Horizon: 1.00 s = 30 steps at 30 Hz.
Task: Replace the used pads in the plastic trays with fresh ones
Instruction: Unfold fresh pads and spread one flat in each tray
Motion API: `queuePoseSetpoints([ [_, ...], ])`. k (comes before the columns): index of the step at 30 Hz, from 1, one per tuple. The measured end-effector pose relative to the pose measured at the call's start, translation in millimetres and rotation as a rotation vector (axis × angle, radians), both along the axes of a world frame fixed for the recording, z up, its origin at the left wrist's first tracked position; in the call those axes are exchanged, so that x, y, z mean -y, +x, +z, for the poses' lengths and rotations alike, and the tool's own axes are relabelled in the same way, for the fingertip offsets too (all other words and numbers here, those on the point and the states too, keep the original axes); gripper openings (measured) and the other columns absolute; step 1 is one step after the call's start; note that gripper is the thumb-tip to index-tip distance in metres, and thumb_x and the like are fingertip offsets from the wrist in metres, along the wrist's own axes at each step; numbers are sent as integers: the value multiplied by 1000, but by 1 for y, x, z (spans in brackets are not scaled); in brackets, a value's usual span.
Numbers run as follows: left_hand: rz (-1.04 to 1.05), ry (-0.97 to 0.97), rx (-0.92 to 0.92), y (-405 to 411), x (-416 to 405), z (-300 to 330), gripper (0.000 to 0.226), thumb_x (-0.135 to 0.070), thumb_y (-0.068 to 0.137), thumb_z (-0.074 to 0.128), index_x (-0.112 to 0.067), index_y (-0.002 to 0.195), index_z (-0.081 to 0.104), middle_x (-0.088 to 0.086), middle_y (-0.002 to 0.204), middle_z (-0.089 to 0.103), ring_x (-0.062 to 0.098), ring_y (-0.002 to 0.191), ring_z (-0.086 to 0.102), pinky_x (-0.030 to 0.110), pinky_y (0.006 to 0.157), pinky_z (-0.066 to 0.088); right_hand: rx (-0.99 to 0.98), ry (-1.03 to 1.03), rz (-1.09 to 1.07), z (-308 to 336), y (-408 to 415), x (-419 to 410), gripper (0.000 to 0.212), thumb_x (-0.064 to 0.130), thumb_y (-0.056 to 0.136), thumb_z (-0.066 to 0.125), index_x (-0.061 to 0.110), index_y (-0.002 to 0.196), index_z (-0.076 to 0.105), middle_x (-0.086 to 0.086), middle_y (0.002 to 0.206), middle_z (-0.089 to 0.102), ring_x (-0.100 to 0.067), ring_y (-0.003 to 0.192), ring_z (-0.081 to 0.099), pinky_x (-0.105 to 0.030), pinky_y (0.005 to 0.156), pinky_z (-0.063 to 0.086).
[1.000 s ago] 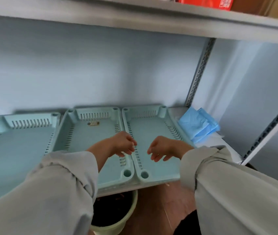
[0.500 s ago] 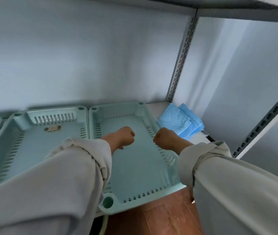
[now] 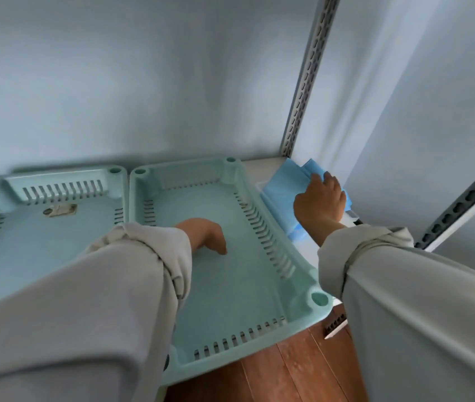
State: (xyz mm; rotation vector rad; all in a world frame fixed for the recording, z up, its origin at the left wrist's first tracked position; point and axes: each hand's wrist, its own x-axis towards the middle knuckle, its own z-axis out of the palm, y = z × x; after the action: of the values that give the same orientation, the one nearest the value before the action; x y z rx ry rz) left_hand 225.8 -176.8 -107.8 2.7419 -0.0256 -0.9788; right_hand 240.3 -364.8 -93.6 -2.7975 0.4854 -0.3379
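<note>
Two pale green plastic trays sit side by side on a shelf. The right tray (image 3: 262, 288) holds no pad, and its front end juts past the shelf edge. The left tray (image 3: 56, 227) has a small worn label near its back wall. A stack of folded blue pads (image 3: 282, 192) lies on the shelf to the right of the trays. My right hand (image 3: 320, 198) rests on top of that stack, fingers spread. My left hand (image 3: 207, 233) hangs over the right tray's floor with fingers loosely curled, holding nothing.
A slotted metal upright (image 3: 305, 82) stands at the back right corner by the pads. A second slotted rail (image 3: 462, 204) runs diagonally at the right. The wall closes the back, and wooden floor (image 3: 274, 375) shows below the shelf.
My right hand has moved right from above the tray onto the blue pads. My left hand has sunk lower over the right tray. The view has shifted further right and down.
</note>
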Motion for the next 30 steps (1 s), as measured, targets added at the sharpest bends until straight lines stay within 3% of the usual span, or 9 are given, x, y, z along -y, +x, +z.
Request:
queuePoseSetpoints([
  [2,-1,2,17,5,-2,-1,54,-26,97,51,-7,145,35,12,151,34,34,133,39,25,53,37,-64,31,15,1,7,4,53,15,90,46,6,140,32,-14,149,32,-32,139,28,-43,113,24],
  [4,19,-25,25,7,-4,-3,54,-26,96,52,-6,144,36,12,151,33,33,135,37,27,69,42,-73,25,19,-1,10,4,46,15,90,47,4,133,37,-15,130,49,-35,124,44,-41,99,35],
  [8,123,-136,8,5,-11,-10,57,-25,92,58,-10,143,38,12,150,32,36,133,38,43,93,50,-53,-19,29,-3,11,-3,15,21,91,50,11,102,51,-5,94,55,-30,103,57,-35,80,34],
  [11,196,-223,-8,-2,-17,-14,58,-25,91,60,-15,144,38,11,150,31,35,133,37,47,94,50,-9,-148,25,-3,6,-7,18,22,91,52,13,104,60,-9,110,53,-31,111,49,-37,89,36],
  [13,224,-286,19,-9,-22,-12,56,-25,92,58,-18,143,37,10,149,33,33,133,38,43,96,48,116,-87,25,1,-2,-9,26,24,93,50,10,114,56,-12,119,51,-32,113,47,-39,91,37],
  [16,276,-382,115,-18,-37,5,51,-22,95,54,-16,143,39,9,146,37,31,131,41,40,97,46,324,179,52,17,-19,-21,26,26,96,45,6,114,45,-13,104,61,-34,94,57,-36,67,37],
  [22,377,-598,280,-56,-73,53,48,-21,96,53,-16,141,39,12,139,45,24,122,48,34,89,46,399,306,226,39,-59,-80,22,26,94,50,13,111,46,-5,87,59,-31,87,60,-32,64,37],
  [27,430,-793,393,-90,-103,81,84,-34,86,66,-20,151,15,10,142,45,24,120,53,34,86,50,407,262,370,38,-82,-132,18,27,94,51,16,108,48,-8,94,64,-29,89,61,-31,65,37],
  [30,484,-999,402,-118,-121,90,101,-41,83,67,-29,152,-5,10,143,45,21,114,57,33,84,52,427,239,408,35,-98,-157,13,13,89,54,20,100,51,-2,92,63,-26,88,60,-31,63,38],
])
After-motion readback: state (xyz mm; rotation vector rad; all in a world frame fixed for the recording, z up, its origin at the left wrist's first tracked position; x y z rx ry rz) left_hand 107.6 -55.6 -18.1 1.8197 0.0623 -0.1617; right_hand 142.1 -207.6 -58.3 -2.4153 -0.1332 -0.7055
